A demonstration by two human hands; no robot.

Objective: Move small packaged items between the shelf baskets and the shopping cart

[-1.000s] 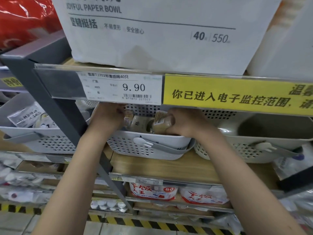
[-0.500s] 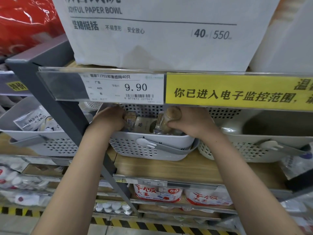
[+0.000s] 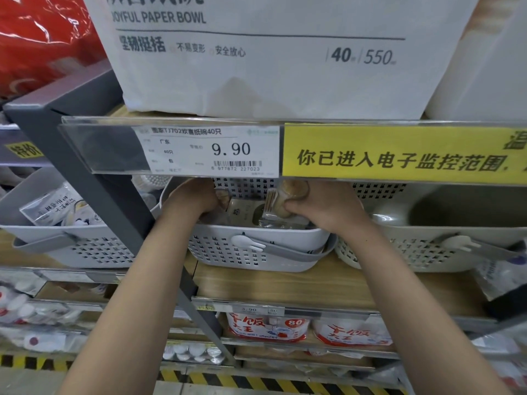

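Note:
A white perforated basket (image 3: 256, 252) with a grey handle stands on the wooden shelf at the middle. Both my hands reach into it from the front. My right hand (image 3: 325, 206) grips a small clear-wrapped brown snack pack (image 3: 281, 203), held above the basket's contents just under the upper shelf's price rail. My left hand (image 3: 191, 198) is curled over the basket's left rim and holds another small pack (image 3: 222, 196), mostly hidden by the fingers. More beige packs (image 3: 242, 212) lie inside the basket between my hands. The shopping cart is out of view.
A second white basket (image 3: 413, 252) stands to the right and a grey-white one (image 3: 71, 246) with packets to the left. A grey diagonal shelf strut (image 3: 94, 195) crosses in front at the left. A big paper-bowl carton (image 3: 256, 67) sits on the shelf above.
My right hand has lifted the brown snack pack slightly higher, up toward the price rail. My left hand has stayed at the basket's left rim. The view has shifted a little upward.

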